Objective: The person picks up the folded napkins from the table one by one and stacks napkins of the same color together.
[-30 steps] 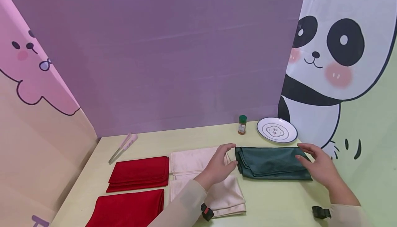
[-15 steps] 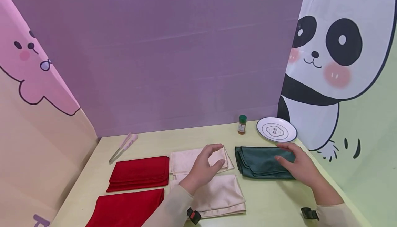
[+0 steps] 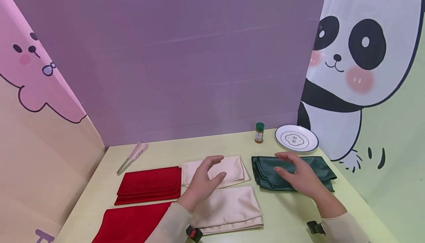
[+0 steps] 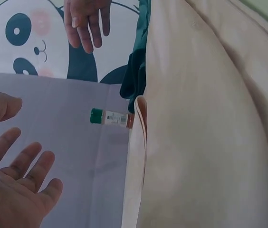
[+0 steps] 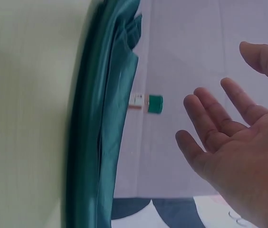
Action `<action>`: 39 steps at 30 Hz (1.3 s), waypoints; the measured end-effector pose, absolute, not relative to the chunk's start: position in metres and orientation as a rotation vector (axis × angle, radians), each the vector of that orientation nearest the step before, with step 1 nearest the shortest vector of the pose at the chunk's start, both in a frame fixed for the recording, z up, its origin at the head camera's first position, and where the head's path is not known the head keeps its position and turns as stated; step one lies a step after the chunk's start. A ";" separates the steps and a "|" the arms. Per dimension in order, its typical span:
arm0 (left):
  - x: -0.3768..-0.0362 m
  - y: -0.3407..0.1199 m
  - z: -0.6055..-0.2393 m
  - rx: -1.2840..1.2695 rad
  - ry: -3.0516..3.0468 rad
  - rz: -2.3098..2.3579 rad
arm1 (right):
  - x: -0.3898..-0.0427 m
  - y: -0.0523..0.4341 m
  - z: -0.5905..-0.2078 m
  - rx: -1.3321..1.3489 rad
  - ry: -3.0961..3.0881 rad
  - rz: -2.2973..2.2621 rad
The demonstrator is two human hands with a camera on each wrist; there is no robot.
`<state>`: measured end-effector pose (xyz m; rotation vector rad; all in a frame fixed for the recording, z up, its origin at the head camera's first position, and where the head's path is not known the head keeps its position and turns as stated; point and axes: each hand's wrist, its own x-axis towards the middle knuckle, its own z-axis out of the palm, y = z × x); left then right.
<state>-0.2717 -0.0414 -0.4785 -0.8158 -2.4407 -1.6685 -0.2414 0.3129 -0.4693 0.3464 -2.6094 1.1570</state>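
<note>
My left hand hovers over the folded cream cloths, its fingers relaxed and nothing in them. One cream cloth lies nearer me; the other cream cloth lies just behind it. To the right, my right hand is raised above a folded dark green cloth, also with loose fingers and nothing held. In the right wrist view the green cloth appears edge-on, apart from the fingers. The left wrist view shows a cream cloth close up, with the left hand clear of it.
Two folded red cloths, a back one and a front one, lie on the left of the table. Tongs rest at the back left. A green-capped spice bottle and a white plate are at the back right.
Both hands have moved left: the left from the green cloth's left edge to over the cream cloths, the right from the green cloth's right end toward its middle. The cloths stay in place.
</note>
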 end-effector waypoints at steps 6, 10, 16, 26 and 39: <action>-0.270 -0.059 -0.480 -0.788 -2.425 -1.684 | -0.246 0.294 -0.468 0.406 -2.613 1.233; -0.269 -0.070 -0.482 -0.767 -2.441 -1.683 | -0.250 0.283 -0.468 0.446 -2.608 1.298; -0.268 -0.086 -0.484 -0.757 -2.484 -1.691 | -0.255 0.267 -0.470 0.495 -2.629 1.366; -0.265 -0.111 -0.488 -0.739 -2.597 -1.589 | -0.261 0.243 -0.482 0.545 -2.677 1.444; -0.252 -0.135 -0.492 -0.719 -2.722 -1.521 | -0.258 0.227 -0.487 0.685 -2.716 1.427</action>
